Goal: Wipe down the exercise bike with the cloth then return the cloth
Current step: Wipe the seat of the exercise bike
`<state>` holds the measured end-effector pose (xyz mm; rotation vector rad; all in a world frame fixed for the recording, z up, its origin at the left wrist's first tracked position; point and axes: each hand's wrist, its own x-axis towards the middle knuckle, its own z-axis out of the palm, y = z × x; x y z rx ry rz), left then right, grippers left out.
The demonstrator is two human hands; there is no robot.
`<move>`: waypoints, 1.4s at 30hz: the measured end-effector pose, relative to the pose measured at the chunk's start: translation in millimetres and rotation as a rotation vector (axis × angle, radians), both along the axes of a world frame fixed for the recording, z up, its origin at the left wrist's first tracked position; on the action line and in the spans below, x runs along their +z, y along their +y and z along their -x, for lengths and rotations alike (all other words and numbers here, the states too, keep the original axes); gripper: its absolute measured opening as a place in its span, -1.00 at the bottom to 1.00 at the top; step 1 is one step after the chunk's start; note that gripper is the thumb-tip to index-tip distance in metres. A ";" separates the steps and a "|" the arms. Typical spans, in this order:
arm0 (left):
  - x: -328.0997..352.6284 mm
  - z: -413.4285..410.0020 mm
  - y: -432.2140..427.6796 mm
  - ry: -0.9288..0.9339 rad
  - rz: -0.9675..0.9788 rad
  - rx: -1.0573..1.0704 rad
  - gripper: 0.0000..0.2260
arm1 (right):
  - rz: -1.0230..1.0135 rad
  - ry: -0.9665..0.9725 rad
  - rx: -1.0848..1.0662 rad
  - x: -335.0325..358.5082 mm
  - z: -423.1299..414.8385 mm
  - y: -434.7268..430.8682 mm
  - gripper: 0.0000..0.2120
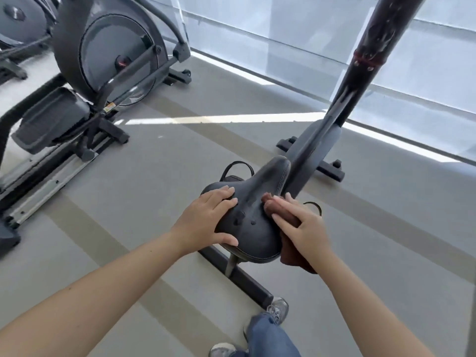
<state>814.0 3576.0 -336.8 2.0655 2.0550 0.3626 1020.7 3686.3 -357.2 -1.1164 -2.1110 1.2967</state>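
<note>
One bunched brown cloth [292, 255] pressed against the black saddle [253, 235].

The black padded bike saddle [253, 202] is hemmed in on both sides. The left hand [206, 217] lies flat on its left flank, and the right hand [304, 225] holds a brown cloth [291, 251] against its right edge. Only the saddle's middle and narrow nose are bare. Just right of the nose, a glossy black handlebar post [360, 73] rises and blocks the far right. To the left, grey floor [159, 176] lies open up to a dark grey elliptical trainer [103, 60].
</note>
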 end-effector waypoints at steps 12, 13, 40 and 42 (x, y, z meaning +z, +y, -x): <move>-0.5 7.5 10.7 0.082 -0.053 -0.091 -0.24 | 0.060 0.006 -0.106 7.8 31.1 31.5 -0.57; -0.6 8.7 11.9 0.083 -0.051 -0.105 -0.24 | 0.056 -0.020 -0.052 9.4 23.1 23.7 -0.57; -5.1 62.5 50.6 -0.042 -0.179 -0.665 -0.36 | -0.134 -0.434 -0.484 31.7 64.6 -24.0 -0.62; -4.8 62.2 50.2 -0.037 -0.172 -0.655 -0.37 | -0.125 -0.470 -0.472 30.7 79.0 -1.4 -0.60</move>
